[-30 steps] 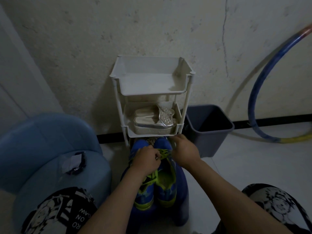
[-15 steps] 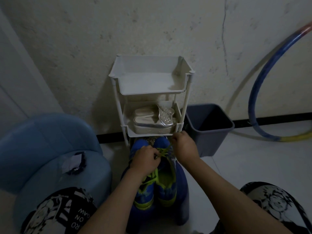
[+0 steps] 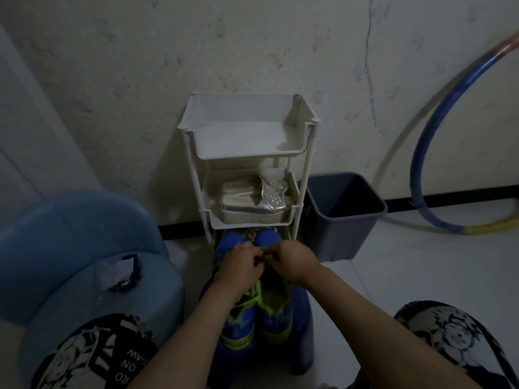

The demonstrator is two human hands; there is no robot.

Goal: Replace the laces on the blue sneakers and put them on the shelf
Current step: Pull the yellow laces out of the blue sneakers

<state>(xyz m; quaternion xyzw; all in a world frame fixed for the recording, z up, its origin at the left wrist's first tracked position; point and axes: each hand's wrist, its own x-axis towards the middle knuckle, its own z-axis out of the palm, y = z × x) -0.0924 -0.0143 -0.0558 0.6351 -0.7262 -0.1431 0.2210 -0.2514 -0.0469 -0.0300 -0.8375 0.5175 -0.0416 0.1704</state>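
Blue sneakers (image 3: 275, 318): a pair in blue fabric with lime-green trim and soles is set side by side at lower centre, on a rounded dark-blue stool (image 3: 302, 313).
Axis: the long axis of each shoe runs bottom to top of the frame; toes are pointed at the shelf, heels at the lower edge.
Lace (image 3: 265, 253): a thin lime-green cord is seen only as a short bit between the two hands, over the front of the pair.
Left hand (image 3: 240, 266): fingers are curled and the lace is pinched; the left shoe's forepart is covered by it.
Right hand (image 3: 295, 262): fingers are likewise curled on the lace, knuckles almost against the left hand.
Shelf (image 3: 247, 155): a white plastic rack of stacked tiers with thin posts is placed against the wall at centre, just beyond the toes; its lowest level is largely hidden by shoes and hands.
Sandals (image 3: 252, 203): a glossy silver pair with studded straps is held in the middle tier.
Bin (image 3: 342, 228): a grey, square plastic tub is placed just right of the shelf.
Hoop (image 3: 413, 169): a blue and yellow ring is leaned on the cracked plaster wall at right.
Chair (image 3: 70, 228): a smooth light-blue seat fills the left; a small dark item (image 3: 126, 273) lies on it.
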